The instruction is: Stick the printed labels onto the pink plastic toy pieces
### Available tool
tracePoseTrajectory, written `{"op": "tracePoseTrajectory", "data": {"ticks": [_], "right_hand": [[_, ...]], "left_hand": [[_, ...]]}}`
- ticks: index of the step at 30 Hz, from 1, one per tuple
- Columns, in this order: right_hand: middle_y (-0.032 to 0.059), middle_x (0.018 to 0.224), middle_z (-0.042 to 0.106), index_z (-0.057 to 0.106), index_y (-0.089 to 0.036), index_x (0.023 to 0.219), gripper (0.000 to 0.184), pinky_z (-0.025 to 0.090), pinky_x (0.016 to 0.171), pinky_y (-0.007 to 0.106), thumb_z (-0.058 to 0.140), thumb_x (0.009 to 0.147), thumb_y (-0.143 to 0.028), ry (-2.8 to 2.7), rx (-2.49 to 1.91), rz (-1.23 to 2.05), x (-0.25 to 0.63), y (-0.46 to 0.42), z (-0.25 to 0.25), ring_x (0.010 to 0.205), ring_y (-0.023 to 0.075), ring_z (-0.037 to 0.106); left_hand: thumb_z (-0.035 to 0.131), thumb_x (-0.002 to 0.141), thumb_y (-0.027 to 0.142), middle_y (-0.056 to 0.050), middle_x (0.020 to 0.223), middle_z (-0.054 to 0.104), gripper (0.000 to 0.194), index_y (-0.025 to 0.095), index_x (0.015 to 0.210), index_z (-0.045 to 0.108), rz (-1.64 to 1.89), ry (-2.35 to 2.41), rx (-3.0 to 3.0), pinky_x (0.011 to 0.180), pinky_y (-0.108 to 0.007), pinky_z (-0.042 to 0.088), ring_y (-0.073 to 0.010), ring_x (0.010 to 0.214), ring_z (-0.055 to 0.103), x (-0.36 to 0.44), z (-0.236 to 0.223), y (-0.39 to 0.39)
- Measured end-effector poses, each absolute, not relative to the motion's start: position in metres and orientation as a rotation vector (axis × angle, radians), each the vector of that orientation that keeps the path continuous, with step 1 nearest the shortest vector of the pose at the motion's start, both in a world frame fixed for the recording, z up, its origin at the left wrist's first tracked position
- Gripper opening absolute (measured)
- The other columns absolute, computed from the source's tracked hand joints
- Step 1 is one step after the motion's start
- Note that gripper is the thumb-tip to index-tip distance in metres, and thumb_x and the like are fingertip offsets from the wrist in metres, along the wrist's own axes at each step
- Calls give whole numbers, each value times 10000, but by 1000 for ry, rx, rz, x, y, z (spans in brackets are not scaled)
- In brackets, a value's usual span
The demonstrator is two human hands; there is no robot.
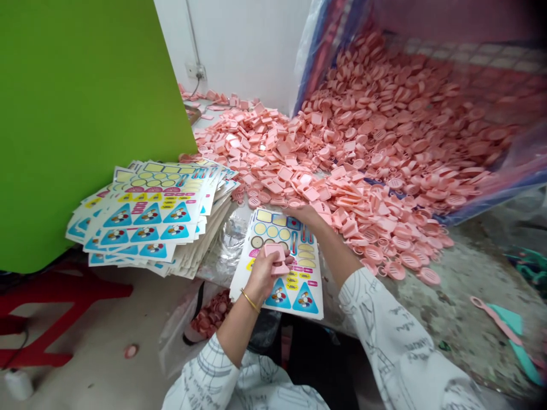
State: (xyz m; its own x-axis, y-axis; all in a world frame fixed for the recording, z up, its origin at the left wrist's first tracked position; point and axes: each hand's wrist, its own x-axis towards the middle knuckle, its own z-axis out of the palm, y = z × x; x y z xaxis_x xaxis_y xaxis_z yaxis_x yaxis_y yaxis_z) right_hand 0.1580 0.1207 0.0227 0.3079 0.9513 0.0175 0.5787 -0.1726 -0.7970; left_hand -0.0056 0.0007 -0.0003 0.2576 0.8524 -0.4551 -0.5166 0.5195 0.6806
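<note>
My left hand (265, 279), with a gold bangle at the wrist, grips a pink plastic piece (276, 259) just above a white printed sheet (277, 267). The sheet carries coloured shapes and blue triangles. My right hand (304, 215) lies at the sheet's upper right edge, next to loose pink pieces. Whether its fingers grip the sheet is hidden. A tall stack of similar sheets (149, 216) fans out to the left. Behind and to the right spreads a large heap of pink plastic pieces (384, 131).
A green board (77, 125) stands at the left, with a red plastic stool (55, 307) below it. A wall with a socket (195, 71) rises behind. A clear bag (211, 319) holding pink pieces lies near my knees. Teal and pink plastic shapes (508, 336) lie on the floor at the right.
</note>
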Motion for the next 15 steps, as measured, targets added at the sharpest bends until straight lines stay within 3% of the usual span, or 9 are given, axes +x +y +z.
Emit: {"op": "tracePoseTrajectory", "data": {"ticks": [3, 5, 10, 15], "right_hand": [[-39, 585, 506, 565, -189, 639, 418, 365, 553, 243, 599, 768, -586, -1176, -1724, 642, 160, 111, 32, 567, 112, 452], [-49, 602, 485, 531, -195, 639, 411, 355, 566, 238, 618, 766, -577, -1096, -1623, 582, 155, 87, 39, 582, 105, 430], [-45, 615, 511, 558, -200, 659, 381, 346, 582, 243, 680, 751, -550, -1246, -1666, 522, 133, 4, 40, 590, 114, 439], [-27, 632, 577, 595, -206, 655, 370, 358, 612, 253, 674, 771, -548, -1391, -1728, 464, 124, -34, 33, 600, 126, 496]], "left_hand": [[607, 782, 126, -109, 892, 719, 221, 149, 994, 547, 977, 892, 450, 622, -297, 561, -229, 739, 728, -5, 1, 1], [590, 859, 225, -117, 885, 719, 176, 134, 1009, 571, 978, 851, 403, 624, -303, 566, -228, 732, 725, -5, 2, 1], [373, 959, 568, -165, 827, 719, 545, 88, 1000, 628, 976, 715, 235, 671, -350, 583, -252, 760, 723, -8, 8, -3], [401, 939, 597, -132, 870, 732, 525, 135, 962, 649, 1034, 725, 200, 794, -382, 581, -255, 875, 717, -7, 16, -10]]}}
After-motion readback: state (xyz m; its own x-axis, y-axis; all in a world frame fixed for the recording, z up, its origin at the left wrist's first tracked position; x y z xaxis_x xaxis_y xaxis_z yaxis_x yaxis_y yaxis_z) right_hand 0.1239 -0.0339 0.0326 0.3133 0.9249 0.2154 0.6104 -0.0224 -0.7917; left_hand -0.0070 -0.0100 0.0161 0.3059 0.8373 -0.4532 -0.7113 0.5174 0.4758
